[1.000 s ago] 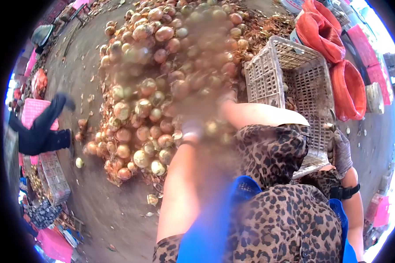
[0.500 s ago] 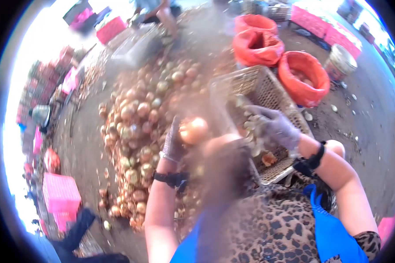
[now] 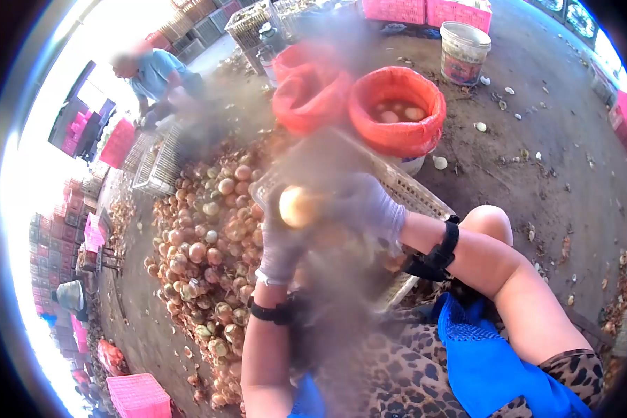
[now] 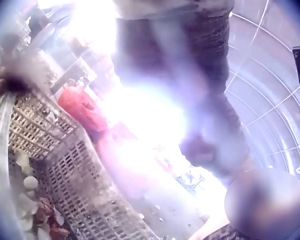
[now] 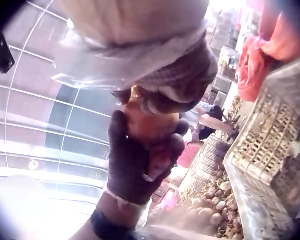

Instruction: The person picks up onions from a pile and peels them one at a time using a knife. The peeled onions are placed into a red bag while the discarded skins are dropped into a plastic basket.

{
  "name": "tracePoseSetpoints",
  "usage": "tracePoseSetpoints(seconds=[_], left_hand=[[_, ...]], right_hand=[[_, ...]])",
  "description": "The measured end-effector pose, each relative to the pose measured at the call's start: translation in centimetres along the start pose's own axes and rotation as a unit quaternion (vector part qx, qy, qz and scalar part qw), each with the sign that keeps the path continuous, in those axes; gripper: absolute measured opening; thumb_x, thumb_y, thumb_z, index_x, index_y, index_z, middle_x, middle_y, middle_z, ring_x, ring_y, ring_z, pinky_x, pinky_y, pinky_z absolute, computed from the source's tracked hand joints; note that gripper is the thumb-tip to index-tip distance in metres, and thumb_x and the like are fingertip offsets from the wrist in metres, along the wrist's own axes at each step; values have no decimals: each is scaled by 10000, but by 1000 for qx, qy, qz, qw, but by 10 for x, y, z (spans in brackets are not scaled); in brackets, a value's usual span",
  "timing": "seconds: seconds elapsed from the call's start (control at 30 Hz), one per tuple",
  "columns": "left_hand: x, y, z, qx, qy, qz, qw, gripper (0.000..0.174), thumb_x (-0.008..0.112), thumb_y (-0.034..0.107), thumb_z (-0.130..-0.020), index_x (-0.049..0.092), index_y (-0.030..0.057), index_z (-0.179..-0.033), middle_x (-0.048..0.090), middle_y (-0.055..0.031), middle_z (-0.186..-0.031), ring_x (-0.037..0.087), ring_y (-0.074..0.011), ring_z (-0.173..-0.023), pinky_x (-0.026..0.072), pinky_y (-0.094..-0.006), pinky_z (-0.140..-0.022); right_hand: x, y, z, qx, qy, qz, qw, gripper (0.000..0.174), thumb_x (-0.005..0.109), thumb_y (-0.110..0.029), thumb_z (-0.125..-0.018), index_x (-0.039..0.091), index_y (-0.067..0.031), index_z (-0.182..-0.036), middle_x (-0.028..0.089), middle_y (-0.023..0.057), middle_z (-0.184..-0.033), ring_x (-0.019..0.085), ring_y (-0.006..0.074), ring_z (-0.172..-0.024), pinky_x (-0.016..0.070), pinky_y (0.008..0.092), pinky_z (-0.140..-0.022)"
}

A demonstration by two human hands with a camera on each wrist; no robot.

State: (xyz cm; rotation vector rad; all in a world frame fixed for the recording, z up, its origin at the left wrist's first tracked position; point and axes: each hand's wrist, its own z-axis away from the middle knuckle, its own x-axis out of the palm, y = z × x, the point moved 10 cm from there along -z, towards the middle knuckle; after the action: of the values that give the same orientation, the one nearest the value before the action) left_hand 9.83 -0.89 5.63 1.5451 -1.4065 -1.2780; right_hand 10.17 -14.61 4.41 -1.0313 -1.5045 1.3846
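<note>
My gloved left hand [image 3: 282, 247] grips a peeled-looking, shiny onion [image 3: 296, 207] in front of me, over the near side of the crate. In the right wrist view its dark-looking fingers wrap the onion [image 5: 150, 122] from below. My gloved right hand [image 3: 373, 205] meets the onion from the other side. In the right wrist view the right hand [image 5: 182, 82] curls over the top of the onion, fingers against it. The small knife in it is mostly hidden there. Blur covers much of both hands in the head view. The left wrist view does not show the onion.
A plastic crate [image 4: 85, 185] below the hands holds pale onions and skins. Left of it spreads an onion heap [image 3: 202, 258]. Beyond stand red sacks [image 3: 397, 115], one with onions inside, and a white bucket [image 3: 465, 52]. Another person [image 3: 161, 76] bends over crates at the back left.
Early on, the right hand was at the crate with a thin curved blade. Then the left hand lifted an onion from the heap. Both hands have since come together at it, and the view has swung.
</note>
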Motion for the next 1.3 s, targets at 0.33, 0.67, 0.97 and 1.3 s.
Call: tracePoseSetpoints(seconds=[0.33, 0.67, 0.97, 1.3], left_hand=[[14, -34, 10, -203, -21, 358, 911, 848, 724, 584, -658, 484, 5, -1228, 618, -101, -868, 540, -128, -539, 405, -213, -408], [-27, -68, 9, -158, 58, 361, 917, 739, 731, 481, -749, 519, -67, -1197, 653, -181, -991, 665, -242, -861, 564, -305, -716], [-43, -29, 6, -80, 73, 210, 972, 841, 852, 236, -654, 427, 49, -1356, 563, -97, -1197, 593, -206, -1048, 526, -335, -917], [-46, -17, 6, -83, 97, 137, 982, 832, 802, 104, -626, 418, 49, -1362, 551, -75, -1207, 571, -191, -1073, 506, -324, -942]], right_hand=[[-52, 47, -25, -111, 81, 238, 961, 126, 677, -171, -877, 657, -62, -936, 644, 23, -728, 600, 105, -598, 482, 259, -526], [23, 17, 17, -148, -53, 301, 941, 153, 646, -196, -829, 659, -62, -901, 642, 182, -724, 635, 372, -670, 504, 421, -618], [26, 33, 9, -11, -64, 225, 972, 229, 676, -286, -858, 676, -58, -877, 668, 170, -746, 667, 311, -689, 518, 366, -633], [29, 37, 10, -93, -59, 266, 958, 170, 685, -221, -814, 677, -67, -888, 684, 154, -771, 668, 310, -701, 526, 373, -660]])
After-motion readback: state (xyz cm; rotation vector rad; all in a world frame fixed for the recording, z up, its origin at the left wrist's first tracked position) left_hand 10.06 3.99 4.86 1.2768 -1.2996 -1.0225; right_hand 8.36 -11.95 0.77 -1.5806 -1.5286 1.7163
